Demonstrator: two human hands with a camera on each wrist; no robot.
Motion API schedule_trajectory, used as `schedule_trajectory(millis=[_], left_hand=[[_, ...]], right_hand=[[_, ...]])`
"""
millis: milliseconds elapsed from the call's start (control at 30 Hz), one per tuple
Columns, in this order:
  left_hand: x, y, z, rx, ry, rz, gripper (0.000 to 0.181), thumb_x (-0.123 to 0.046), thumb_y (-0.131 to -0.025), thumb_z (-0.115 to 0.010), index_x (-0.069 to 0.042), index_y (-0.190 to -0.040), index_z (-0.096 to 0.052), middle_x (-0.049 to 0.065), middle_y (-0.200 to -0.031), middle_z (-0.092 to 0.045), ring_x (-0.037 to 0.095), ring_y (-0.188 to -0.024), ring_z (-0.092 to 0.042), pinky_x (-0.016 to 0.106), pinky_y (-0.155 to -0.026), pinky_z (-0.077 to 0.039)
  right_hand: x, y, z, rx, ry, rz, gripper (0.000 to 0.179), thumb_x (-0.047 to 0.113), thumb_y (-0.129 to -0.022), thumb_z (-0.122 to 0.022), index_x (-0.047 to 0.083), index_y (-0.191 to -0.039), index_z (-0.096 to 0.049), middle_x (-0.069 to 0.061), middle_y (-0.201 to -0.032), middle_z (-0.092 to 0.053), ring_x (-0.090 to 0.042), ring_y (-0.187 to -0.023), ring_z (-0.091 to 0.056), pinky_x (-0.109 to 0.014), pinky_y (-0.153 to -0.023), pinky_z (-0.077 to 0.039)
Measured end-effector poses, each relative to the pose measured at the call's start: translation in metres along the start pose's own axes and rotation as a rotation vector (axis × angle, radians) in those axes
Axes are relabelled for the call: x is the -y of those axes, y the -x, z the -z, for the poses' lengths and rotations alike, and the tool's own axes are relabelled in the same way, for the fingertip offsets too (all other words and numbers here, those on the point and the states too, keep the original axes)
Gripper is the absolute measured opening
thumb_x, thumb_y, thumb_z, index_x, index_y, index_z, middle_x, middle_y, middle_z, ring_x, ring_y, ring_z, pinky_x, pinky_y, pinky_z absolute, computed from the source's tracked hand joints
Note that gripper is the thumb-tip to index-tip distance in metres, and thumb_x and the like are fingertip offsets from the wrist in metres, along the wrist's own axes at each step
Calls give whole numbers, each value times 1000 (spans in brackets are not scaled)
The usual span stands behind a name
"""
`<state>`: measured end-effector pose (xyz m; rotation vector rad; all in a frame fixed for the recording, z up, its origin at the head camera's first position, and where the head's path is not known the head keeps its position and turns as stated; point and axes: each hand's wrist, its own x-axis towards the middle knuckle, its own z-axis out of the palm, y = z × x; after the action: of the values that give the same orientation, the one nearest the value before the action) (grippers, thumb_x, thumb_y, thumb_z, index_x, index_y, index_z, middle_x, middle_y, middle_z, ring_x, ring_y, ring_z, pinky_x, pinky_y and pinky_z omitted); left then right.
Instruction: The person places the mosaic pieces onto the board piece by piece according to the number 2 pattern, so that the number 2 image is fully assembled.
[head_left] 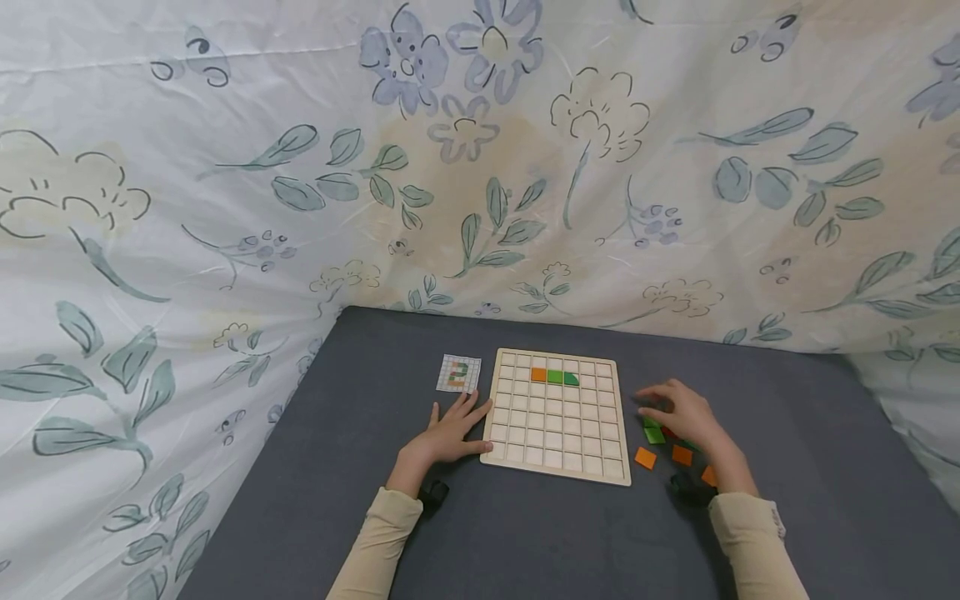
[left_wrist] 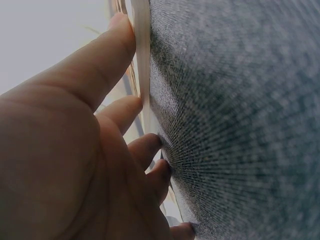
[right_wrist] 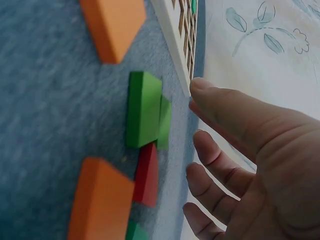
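Orange tiles [head_left: 646, 458]: loose on desk [head_left: 570, 542], 4 o'clock from gridded board [head_left: 553, 423].
Left hand [head_left: 448, 435]: fingers spread, touching board edge, 9 o'clock.
Right hand [head_left: 686, 413]: fingers loosely bent, thumb apart, over green tiles [head_left: 655, 436], 3 o'clock.
Tile row [head_left: 555, 377]: one orange, two green, set toward board's 12 o'clock.
Printed card [head_left: 459, 373]: flat, 10 o'clock.

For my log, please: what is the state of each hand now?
Left hand: open, touching the board.
Right hand: open, holding nothing visible, near the green tiles.

Head view softly lit; left wrist view shadowed, background [left_wrist: 45, 35] washed out.
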<state>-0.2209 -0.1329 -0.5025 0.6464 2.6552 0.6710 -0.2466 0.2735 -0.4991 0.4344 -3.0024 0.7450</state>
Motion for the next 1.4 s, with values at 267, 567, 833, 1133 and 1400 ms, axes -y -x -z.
schedule_trajectory(millis=[267,567,833,1133,1400], left_hand=[[1,0,0,2,2,7,73,-46,-90,-55,-21,-149,-22,10,-156,-10,30,-143,-3,67,-106,3],[1,0,0,1,2,13,73,-47,-89,-56,-20,-149,-23,10,-155,-11,31,-143,-4,67,-106,3],[1,0,0,1,-3,8,74,-45,-89,-57,-18,-149,-24,12,-155,-12,32,-143,-5,67,-105,2],[0,-1,-1,-5,1,13,73,-45,-89,-57,-19,-149,-24,12,-155,-12,32,-143,-5,67,-105,2],[-1,-1,0,1,2,17,73,-45,-89,-56,-20,-149,-24,12,-155,-12,32,-143,-5,67,-106,2]], right_hand=[[-3,10,2,26,-4,-49,32,24,-85,-68,7,-112,-67,-8,-89,-51,-16,-65,-38,-31,-58,-26],[-8,18,2,34,-16,-75,31,21,-84,-69,7,-111,-68,-9,-92,-54,-16,-68,-39,-32,-60,-25],[-13,24,3,31,-29,-62,30,22,-84,-69,7,-110,-69,-9,-93,-53,-16,-67,-38,-32,-59,-25],[-17,25,4,40,-31,-61,29,19,-84,-68,7,-111,-68,-11,-96,-54,-16,-69,-41,-32,-61,-26],[-15,25,5,25,-24,-74,26,18,-84,-68,7,-108,-68,-11,-93,-54,-16,-67,-41,-32,-60,-26]])
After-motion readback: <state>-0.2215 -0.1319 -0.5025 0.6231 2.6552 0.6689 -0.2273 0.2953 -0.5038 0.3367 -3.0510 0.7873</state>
